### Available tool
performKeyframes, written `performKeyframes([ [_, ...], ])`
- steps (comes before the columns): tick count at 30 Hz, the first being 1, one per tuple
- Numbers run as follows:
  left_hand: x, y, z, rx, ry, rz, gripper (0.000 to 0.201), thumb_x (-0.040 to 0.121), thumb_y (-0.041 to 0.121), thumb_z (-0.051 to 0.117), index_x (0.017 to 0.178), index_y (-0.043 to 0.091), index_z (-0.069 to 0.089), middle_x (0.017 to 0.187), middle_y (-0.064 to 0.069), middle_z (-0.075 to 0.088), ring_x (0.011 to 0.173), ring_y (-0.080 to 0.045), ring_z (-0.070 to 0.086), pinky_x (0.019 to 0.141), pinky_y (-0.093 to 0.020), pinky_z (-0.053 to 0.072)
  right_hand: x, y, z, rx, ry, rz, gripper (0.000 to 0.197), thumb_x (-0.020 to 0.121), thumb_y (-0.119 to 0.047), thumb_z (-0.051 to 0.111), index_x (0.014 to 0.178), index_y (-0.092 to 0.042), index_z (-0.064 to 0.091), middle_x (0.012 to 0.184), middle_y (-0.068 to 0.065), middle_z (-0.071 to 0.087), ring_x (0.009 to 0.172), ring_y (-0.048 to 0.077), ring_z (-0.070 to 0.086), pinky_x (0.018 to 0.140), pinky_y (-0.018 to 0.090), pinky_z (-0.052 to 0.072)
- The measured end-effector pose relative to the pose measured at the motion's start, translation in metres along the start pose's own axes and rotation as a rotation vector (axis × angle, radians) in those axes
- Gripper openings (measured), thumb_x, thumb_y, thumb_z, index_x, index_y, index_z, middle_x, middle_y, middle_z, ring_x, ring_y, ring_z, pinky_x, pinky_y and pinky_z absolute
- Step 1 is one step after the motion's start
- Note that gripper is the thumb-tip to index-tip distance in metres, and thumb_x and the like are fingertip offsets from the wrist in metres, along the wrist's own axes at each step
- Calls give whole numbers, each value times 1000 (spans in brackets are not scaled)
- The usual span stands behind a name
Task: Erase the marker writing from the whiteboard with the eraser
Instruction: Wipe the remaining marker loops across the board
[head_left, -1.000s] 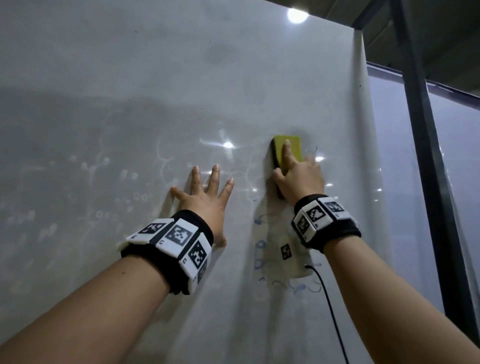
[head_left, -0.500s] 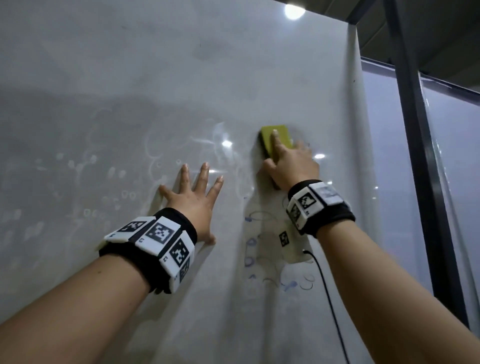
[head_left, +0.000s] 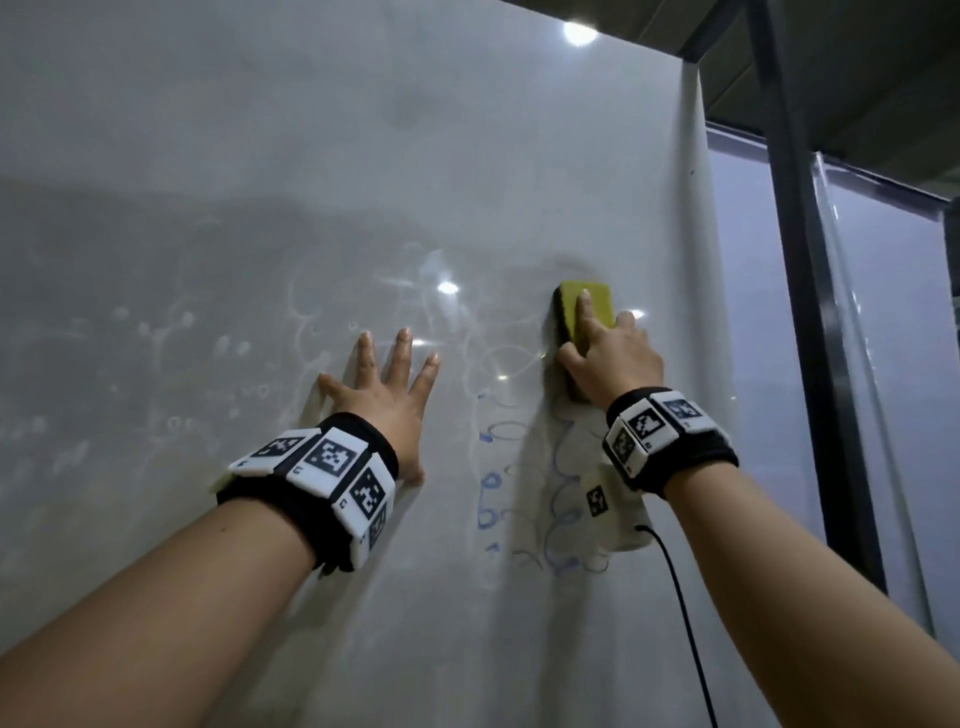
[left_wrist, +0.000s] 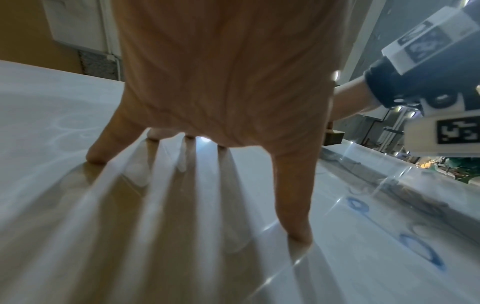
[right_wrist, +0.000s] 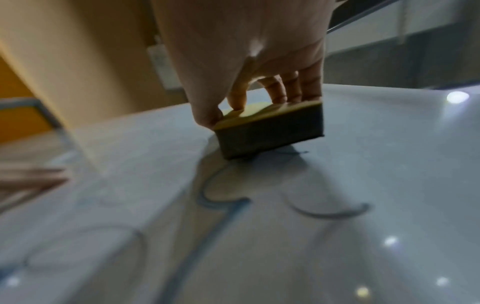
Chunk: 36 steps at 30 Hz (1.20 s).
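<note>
A yellow-topped eraser (head_left: 586, 312) with a dark pad lies flat against the whiteboard (head_left: 311, 156). My right hand (head_left: 608, 358) grips it, thumb on its left side and fingers over the top; the right wrist view shows the eraser (right_wrist: 270, 131) pinched between thumb and fingers. Blue marker writing (head_left: 519, 499) runs below the eraser, in loops (right_wrist: 226, 197) just under the pad. My left hand (head_left: 389, 384) presses flat on the board with fingers spread, left of the eraser. In the left wrist view the left hand (left_wrist: 221, 102) touches the board and blue loops (left_wrist: 420, 253) lie to its right.
Faint erased ghost marks (head_left: 171, 332) cover the board's left half. The board's right edge (head_left: 701, 260) stands close to the eraser, with a dark post (head_left: 810, 312) and glass panels beyond. A black cable (head_left: 685, 623) hangs from my right wrist.
The right hand with the eraser has stayed at the top of the blue writing, shifting only slightly. The left hand stays pressed flat on the board.
</note>
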<state>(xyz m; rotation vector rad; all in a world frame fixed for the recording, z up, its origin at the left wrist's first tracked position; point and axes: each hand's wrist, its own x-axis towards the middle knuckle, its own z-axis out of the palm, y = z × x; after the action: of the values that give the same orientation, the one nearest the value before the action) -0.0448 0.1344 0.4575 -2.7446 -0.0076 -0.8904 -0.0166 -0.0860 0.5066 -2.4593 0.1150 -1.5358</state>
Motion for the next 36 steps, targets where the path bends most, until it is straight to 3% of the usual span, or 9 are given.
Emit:
performKeyframes([
  [2,0,-1,0,-3,7,3,121,76,53,68,143,25,-28,147,-11,-39,137,-45,-23,107,-65,21,2,11,-3,-45,-5,-37,66,91,-43,44,149,-37,13,134,16,37,123,35,38,93,42,40],
  [6,-1,0,-2,-7,10,2,121,76,54,68,144,25,-28,147,-10,-39,137,-45,-23,106,-65,21,11,29,-14,9,-14,153,66,91,-42,44,149,-34,14,135,21,39,124,37,40,99,42,37],
  [11,-1,0,-2,-2,9,3,121,76,54,67,144,24,-28,147,-11,-39,137,-45,-23,106,-64,22,-10,18,-3,-97,-21,-115,66,91,-42,46,148,-37,14,135,15,37,122,34,39,91,40,41],
  [15,-2,0,-2,1,11,5,120,77,55,66,143,24,-29,147,-11,-39,137,-45,-23,106,-64,22,-4,22,-8,-13,-28,98,66,91,-41,43,149,-34,13,135,18,37,121,37,41,95,40,39],
  [20,0,0,0,8,12,12,120,77,56,65,143,23,-30,147,-12,-39,137,-45,-23,106,-64,22,-21,12,2,-101,-31,-131,66,91,-43,46,148,-37,14,134,14,37,121,33,40,91,39,42],
  [24,-1,-1,-1,-3,8,11,120,77,55,66,143,24,-29,146,-11,-40,136,-45,-24,106,-65,20,-14,22,-3,0,-30,90,66,91,-42,43,149,-34,14,130,17,40,119,36,42,94,40,40],
  [28,-1,-2,0,-5,15,15,120,77,55,66,143,24,-29,146,-11,-39,136,-45,-24,106,-65,20,-36,12,8,-93,-39,-136,68,90,-44,47,149,-35,14,130,14,39,120,33,40,89,39,43],
  [33,-1,-2,1,-4,21,9,120,77,55,67,144,24,-28,147,-12,-38,136,-46,-23,106,-66,20,-28,28,1,-18,-49,91,65,91,-42,42,149,-35,14,128,16,41,118,35,43,93,39,40],
  [36,1,-1,2,-2,21,9,120,77,55,66,143,23,-29,147,-12,-39,136,-46,-24,106,-66,20,-48,9,13,-86,-53,-107,67,91,-44,45,149,-34,13,133,15,38,120,33,42,90,39,42],
])
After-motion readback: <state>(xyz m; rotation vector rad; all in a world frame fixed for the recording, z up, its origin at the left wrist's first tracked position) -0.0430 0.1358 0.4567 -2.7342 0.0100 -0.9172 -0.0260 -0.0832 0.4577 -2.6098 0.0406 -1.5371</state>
